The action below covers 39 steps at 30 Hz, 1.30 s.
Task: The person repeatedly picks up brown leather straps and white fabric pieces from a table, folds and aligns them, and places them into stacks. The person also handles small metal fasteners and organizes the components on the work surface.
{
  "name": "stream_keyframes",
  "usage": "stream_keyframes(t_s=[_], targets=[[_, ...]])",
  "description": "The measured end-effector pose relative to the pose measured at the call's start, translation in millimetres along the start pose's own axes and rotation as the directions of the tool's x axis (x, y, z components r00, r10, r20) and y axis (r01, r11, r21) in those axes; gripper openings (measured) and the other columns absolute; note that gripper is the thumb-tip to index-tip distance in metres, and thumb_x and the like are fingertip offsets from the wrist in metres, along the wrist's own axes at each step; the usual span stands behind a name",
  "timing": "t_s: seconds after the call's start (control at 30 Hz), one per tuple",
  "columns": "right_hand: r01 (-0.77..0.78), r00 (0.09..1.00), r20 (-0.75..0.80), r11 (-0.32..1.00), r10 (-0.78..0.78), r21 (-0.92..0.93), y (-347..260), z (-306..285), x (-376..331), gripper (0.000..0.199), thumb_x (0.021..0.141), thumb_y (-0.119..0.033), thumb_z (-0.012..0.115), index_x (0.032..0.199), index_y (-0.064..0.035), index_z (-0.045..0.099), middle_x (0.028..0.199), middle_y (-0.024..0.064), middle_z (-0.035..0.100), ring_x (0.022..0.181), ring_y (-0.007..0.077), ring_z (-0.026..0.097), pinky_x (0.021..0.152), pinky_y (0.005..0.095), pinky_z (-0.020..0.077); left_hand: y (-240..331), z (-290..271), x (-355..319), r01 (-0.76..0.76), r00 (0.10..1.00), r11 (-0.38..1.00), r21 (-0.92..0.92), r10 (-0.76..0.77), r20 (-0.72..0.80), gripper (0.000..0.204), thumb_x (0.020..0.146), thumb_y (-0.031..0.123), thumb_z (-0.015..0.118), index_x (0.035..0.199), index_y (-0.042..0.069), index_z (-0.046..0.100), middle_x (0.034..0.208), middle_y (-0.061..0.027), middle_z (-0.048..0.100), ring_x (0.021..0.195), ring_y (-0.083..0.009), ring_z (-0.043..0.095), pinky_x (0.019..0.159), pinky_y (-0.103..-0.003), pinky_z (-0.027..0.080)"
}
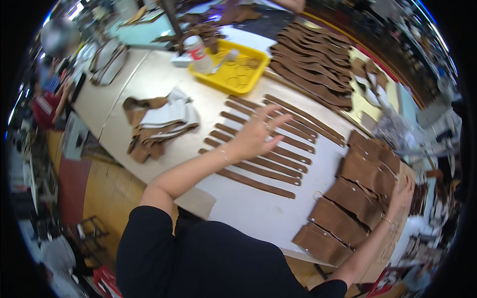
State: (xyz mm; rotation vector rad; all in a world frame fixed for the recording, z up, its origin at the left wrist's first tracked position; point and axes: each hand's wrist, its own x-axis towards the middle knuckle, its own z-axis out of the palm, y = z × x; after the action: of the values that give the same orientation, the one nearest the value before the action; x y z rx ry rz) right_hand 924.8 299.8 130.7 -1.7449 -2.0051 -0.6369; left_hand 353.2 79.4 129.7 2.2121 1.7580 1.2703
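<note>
My left hand (256,133) hovers over or rests on a row of narrow brown leather straps (271,187), its fingers spread. Whether it touches them I cannot tell. The straps lie side by side on a white board, each with a rounded end and a small hole or stud. At the right, my right hand (401,194) reaches along the outer edge of overlapping brown leather panels (343,206); its fingers look stretched out and apart, with nothing visible in them. A thin ring (318,195) lies beside the panels' near-left edge.
A yellow tray (242,88) at the back holds rings, a brush-like tool and a white bottle (198,55) with a red label. Left of the straps sits a pile of brown and white pieces (166,119). Wavy brown strips (313,62) are stacked behind, near clear plastic (396,128).
</note>
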Motion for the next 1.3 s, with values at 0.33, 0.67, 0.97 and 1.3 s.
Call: stream_keyframes(t_s=[0.33, 0.67, 0.97, 1.3], targets=[[0.208, 0.978, -0.099, 0.797, -0.185, 0.567, -222, -51, 56, 0.035, 0.089, -0.016, 0.068, 0.123, -0.009, 0.061, 0.142, 0.0204, 0.039, 0.13, 0.0357, 0.042, 0.108, 0.0435, 0.0349, -113, -190, -150, 0.385, 0.907, 0.785, 0.486, -0.419, -0.04, 0.049, 0.079, 0.019, 0.077, 0.125, 0.009, 0.063, 0.137, -0.0138, 0.047, 0.119, -0.032, 0.049, 0.101, -0.04, 0.043], [0.443, 0.828, -0.071, 0.571, -0.557, 0.692, -414, -124, 21, 0.028, 0.083, -0.008, 0.07, 0.11, -0.0093, 0.065, 0.143, 0.0141, 0.043, 0.129, 0.0337, 0.042, 0.108, 0.0433, 0.0339, -143, -194, -133, 0.164, 0.932, 0.848, 0.503, -0.301, 0.203, 0.056, 0.074, 0.015, 0.074, 0.127, 0.008, 0.06, 0.14, -0.0176, 0.046, 0.114, -0.034, 0.053, 0.098, -0.041, 0.045], [0.45, 0.754, -0.036, 0.476, -0.656, 0.756, -460, -120, -5, 0.025, 0.081, -0.01, 0.072, 0.105, -0.0118, 0.066, 0.136, 0.0151, 0.047, 0.125, 0.0369, 0.044, 0.105, 0.0461, 0.0356, -146, -169, -128, 0.349, 0.876, 0.751, 0.56, -0.474, 0.09, 0.053, 0.076, -0.003, 0.053, 0.127, 0.007, 0.058, 0.128, -0.0187, 0.055, 0.113, -0.0338, 0.055, 0.097, -0.043, 0.045], [0.221, 0.472, -0.264, -0.176, -0.841, 0.959, -612, -195, -83, 0.075, 0.083, -0.028, 0.074, 0.146, -0.0131, 0.036, 0.148, 0.0175, 0.035, 0.134, 0.0369, 0.039, 0.111, 0.0456, 0.0352, -48, -316, -98, 0.344, 0.765, 0.916, 0.208, -0.145, -0.628, 0.051, 0.079, -0.01, 0.045, 0.125, 0.005, 0.061, 0.134, -0.0126, 0.053, 0.126, -0.027, 0.049, 0.109, -0.036, 0.035]])
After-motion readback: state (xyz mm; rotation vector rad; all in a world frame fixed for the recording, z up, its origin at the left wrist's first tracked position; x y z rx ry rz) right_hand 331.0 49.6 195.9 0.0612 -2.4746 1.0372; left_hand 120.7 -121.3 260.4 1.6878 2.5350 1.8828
